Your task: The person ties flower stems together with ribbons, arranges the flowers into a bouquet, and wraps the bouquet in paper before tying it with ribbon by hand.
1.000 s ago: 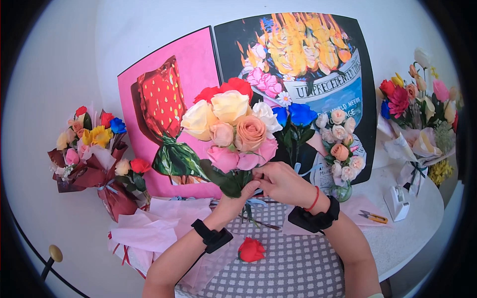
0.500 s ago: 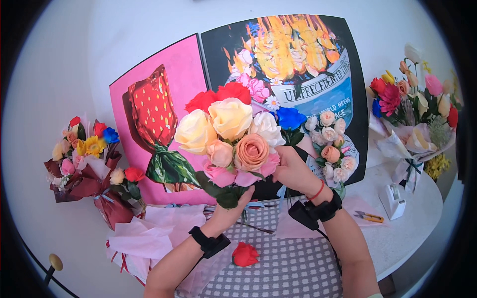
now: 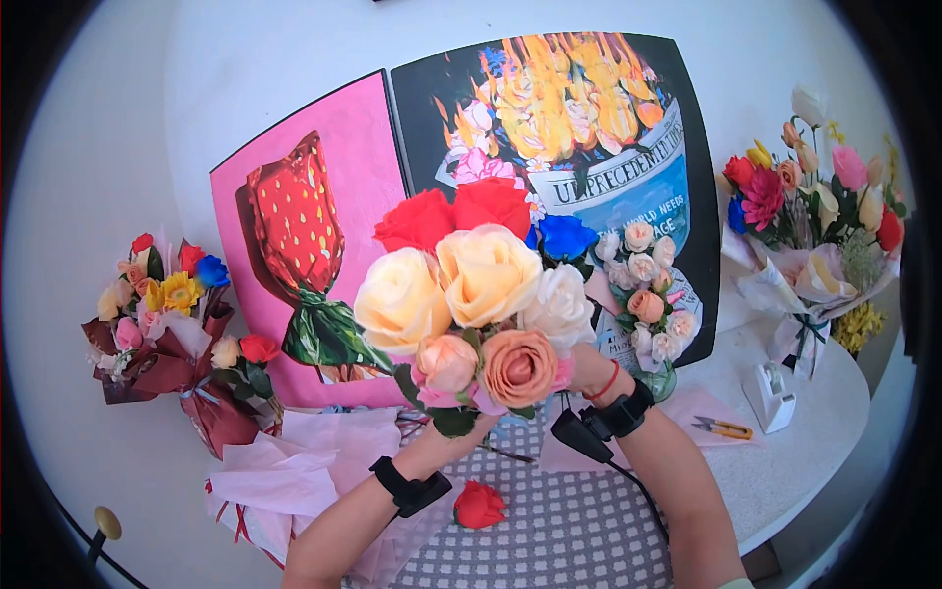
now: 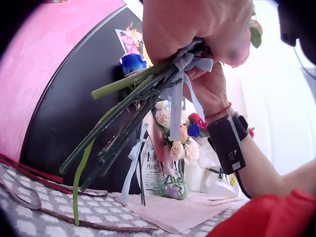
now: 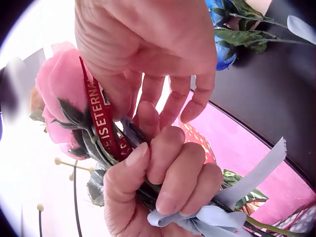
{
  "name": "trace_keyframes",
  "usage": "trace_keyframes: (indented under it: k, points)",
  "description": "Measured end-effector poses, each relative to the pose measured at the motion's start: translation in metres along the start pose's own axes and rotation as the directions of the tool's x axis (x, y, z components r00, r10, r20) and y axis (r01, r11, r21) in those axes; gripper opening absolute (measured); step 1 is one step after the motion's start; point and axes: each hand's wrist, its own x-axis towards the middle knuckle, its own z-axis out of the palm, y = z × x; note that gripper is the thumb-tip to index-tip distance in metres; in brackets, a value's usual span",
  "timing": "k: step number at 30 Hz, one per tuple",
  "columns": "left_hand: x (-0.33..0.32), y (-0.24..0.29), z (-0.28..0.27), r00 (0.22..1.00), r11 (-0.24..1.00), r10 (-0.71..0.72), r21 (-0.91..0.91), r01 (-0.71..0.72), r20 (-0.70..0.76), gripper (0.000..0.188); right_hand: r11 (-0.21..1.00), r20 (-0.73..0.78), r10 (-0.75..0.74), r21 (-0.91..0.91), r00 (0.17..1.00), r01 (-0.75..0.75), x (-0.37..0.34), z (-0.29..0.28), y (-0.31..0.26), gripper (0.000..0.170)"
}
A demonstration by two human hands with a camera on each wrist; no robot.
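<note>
A bouquet of artificial roses [image 3: 488, 280] in red, cream, white, peach and pink fills the middle of the head view. My left hand [image 5: 173, 177] grips its green stems [image 4: 123, 123] in a fist below the blooms. Around the stems, near that fist, is a pale blue-grey ribbon bow [image 5: 212, 219]. Beneath a pink rose [image 5: 61, 94] runs a red ribbon with printed letters [image 5: 101, 121]. My right hand [image 5: 148, 44] reaches round the far side, thumb and forefinger pinching at the red ribbon, other fingers bent loosely. In the head view the blooms hide most of both hands.
A loose red rose head [image 3: 480, 504] lies on the checked cloth [image 3: 579, 530]. Pink wrapping paper [image 3: 294, 471] is at left, orange-handled snips [image 3: 723, 428] and a white tape dispenser [image 3: 771, 397] at right. Wrapped bouquets flank two paintings; a glass vase [image 4: 173, 187] holds small roses.
The bouquet has come nearer the head camera and lower, its blooms tipping towards it. My right hand has moved from the front of the stems to the right and behind the flowers.
</note>
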Motion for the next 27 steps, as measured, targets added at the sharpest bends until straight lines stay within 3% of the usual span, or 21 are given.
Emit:
trace_keyframes:
  k: [2, 3, 7, 9, 10, 12, 16, 19, 21, 22, 23, 24, 25, 26, 27]
  points:
    - [0.001, -0.002, -0.001, 0.999, 0.998, 0.029, 0.064, -0.030, 0.014, 0.029, 0.943, -0.069, 0.190, 0.289, 0.979, -0.163, -0.001, 0.005, -0.005, 0.042]
    - [0.001, -0.003, -0.002, 0.999, 0.997, 0.027, 0.072, -0.029, 0.033, 0.031, 0.973, -0.059, 0.098, 0.217, 0.993, -0.083, -0.001, 0.003, 0.002, 0.040]
    - [0.001, 0.000, 0.000, 0.999, 0.999, 0.030, 0.023, -0.030, 0.041, 0.031, 0.939, -0.148, 0.164, 0.325, 0.975, -0.109, -0.001, 0.006, -0.001, 0.038]
    - [0.003, 0.002, 0.002, 0.999, 0.999, 0.035, -0.029, -0.034, 0.033, 0.029, 0.822, 0.010, 0.143, 0.555, 0.990, -0.124, -0.001, 0.004, -0.005, 0.036]
    - [0.005, 0.003, 0.003, 0.999, 0.996, 0.039, -0.083, -0.037, 0.029, 0.027, 0.822, 0.012, 0.143, 0.555, 0.990, -0.125, -0.001, 0.004, -0.004, 0.036]
    - [0.006, 0.002, 0.004, 0.999, 0.995, 0.035, -0.098, -0.034, 0.004, 0.025, 0.955, -0.149, 0.160, 0.273, 0.976, -0.115, 0.001, 0.006, -0.002, 0.035]
    - [0.002, -0.004, 0.002, 0.999, 0.998, 0.040, -0.040, -0.041, -0.011, 0.021, 0.971, -0.155, 0.096, 0.230, 0.983, -0.059, 0.000, 0.006, 0.000, 0.034]
    - [0.002, -0.010, 0.002, 0.994, 0.991, 0.108, 0.083, -0.107, -0.001, 0.019, 0.965, -0.126, 0.166, 0.225, 0.978, -0.135, 0.000, 0.003, -0.006, 0.036]
    - [0.001, -0.007, 0.001, 0.983, 0.979, 0.182, 0.096, -0.179, -0.019, 0.019, 0.987, -0.234, 0.096, -0.101, 0.968, -0.122, 0.005, 0.005, -0.023, 0.029]
    - [0.001, -0.006, 0.000, 0.965, 0.961, 0.257, 0.114, -0.252, -0.040, 0.018, 0.987, -0.238, 0.099, -0.102, 0.966, -0.126, 0.008, 0.003, -0.032, 0.029]
    - [0.002, -0.007, -0.002, 0.966, 0.962, 0.257, 0.109, -0.251, -0.036, 0.018, 0.970, -0.220, 0.043, -0.226, 0.974, -0.094, 0.013, -0.002, -0.043, 0.022]
    - [0.002, -0.010, -0.005, 0.989, 0.990, 0.138, 0.030, -0.136, -0.056, 0.017, 0.936, -0.196, -0.008, -0.346, 0.981, -0.061, 0.017, -0.009, -0.049, 0.017]
    - [0.002, -0.011, -0.009, 0.998, 0.999, 0.014, -0.050, -0.017, -0.064, 0.017, 0.927, -0.347, 0.040, -0.337, 0.937, -0.164, 0.018, -0.018, -0.050, 0.015]
    - [0.006, -0.007, -0.018, 0.985, 0.984, -0.168, 0.062, 0.169, -0.030, 0.019, 0.912, -0.490, 0.083, -0.313, 0.867, -0.264, 0.016, -0.029, -0.050, 0.015]
    - [0.009, -0.004, -0.023, 0.994, 0.996, -0.085, 0.029, 0.087, -0.072, 0.021, 0.885, -0.594, 0.139, -0.285, 0.793, -0.369, 0.012, -0.041, -0.053, 0.015]
